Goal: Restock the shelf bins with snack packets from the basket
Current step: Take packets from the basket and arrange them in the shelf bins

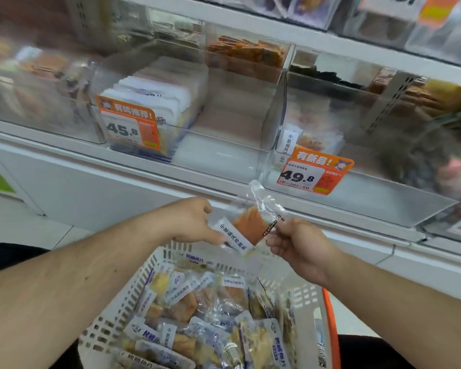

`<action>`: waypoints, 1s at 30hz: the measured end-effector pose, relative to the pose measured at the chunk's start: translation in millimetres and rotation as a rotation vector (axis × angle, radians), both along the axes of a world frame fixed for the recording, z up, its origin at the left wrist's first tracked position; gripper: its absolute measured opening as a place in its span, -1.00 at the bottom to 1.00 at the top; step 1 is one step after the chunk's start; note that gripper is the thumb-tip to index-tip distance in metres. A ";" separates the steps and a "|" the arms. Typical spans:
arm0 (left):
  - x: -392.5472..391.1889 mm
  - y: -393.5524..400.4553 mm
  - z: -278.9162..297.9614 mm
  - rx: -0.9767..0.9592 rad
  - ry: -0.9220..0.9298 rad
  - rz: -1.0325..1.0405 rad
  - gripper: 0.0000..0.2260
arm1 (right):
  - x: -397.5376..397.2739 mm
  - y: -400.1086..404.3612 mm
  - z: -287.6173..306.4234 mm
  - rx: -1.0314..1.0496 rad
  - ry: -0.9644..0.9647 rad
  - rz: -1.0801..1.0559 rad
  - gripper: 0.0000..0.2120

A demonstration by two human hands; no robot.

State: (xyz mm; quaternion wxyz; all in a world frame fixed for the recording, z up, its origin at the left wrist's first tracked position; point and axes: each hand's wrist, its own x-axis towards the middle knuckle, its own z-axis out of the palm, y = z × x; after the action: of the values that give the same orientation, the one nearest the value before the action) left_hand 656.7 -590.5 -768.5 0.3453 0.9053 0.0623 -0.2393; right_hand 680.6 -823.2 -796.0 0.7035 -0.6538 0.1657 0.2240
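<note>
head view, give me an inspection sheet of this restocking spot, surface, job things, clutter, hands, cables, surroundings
surface: white shelf ledge carrying clear bins, above a white cabinet front.
job's things: white slotted basket full of snack packets; one clear packet with an orange snack held above it; middle bin half filled with white packets on its left side; right bin holds a few packets at its left end.
clutter: orange price tags 45.8 and 49.8 clipped on the bin fronts.
hands: left hand and right hand each pinch the packet.
cables: nothing seen.
surroundings: blurred bins of other snacks left, right and above.
</note>
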 end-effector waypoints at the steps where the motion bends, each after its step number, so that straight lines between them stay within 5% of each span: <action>1: -1.3 -1.7 -0.9 -0.110 -0.013 0.052 -0.40 | -3.4 0.1 3.8 0.065 0.031 -0.027 -0.79; 4: -6.6 -11.4 -4.4 -0.395 -0.037 0.140 -0.78 | -10.4 -0.8 10.7 0.179 0.075 -0.065 -0.74; 9: -10.0 -20.3 -1.0 -0.497 -0.218 0.221 -0.87 | -9.8 -13.4 27.8 0.041 -0.037 0.078 -0.90; 13: -5.5 -21.6 10.2 -0.362 -0.330 0.151 -0.87 | -1.8 -33.4 53.2 -0.288 -0.253 0.162 -0.89; 20: 5.0 -42.8 45.9 -0.142 -0.570 0.012 -0.81 | -2.2 -40.7 90.3 -0.409 -0.416 0.324 -0.75; 27: 33.1 -72.8 85.0 -0.387 -0.796 0.077 -0.83 | 13.9 -63.8 125.3 -0.375 -0.564 0.094 -0.89; 30: 44.5 -76.9 90.0 -0.262 -0.895 0.123 -0.55 | 31.0 -78.9 146.5 -0.339 -0.666 -0.039 -0.88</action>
State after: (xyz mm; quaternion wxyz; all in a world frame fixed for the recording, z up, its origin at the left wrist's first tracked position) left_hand 701.2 -667.4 -678.5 0.4631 0.8630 -0.0699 0.1894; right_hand 711.7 -902.1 -649.5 0.6048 -0.7947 -0.0252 -0.0449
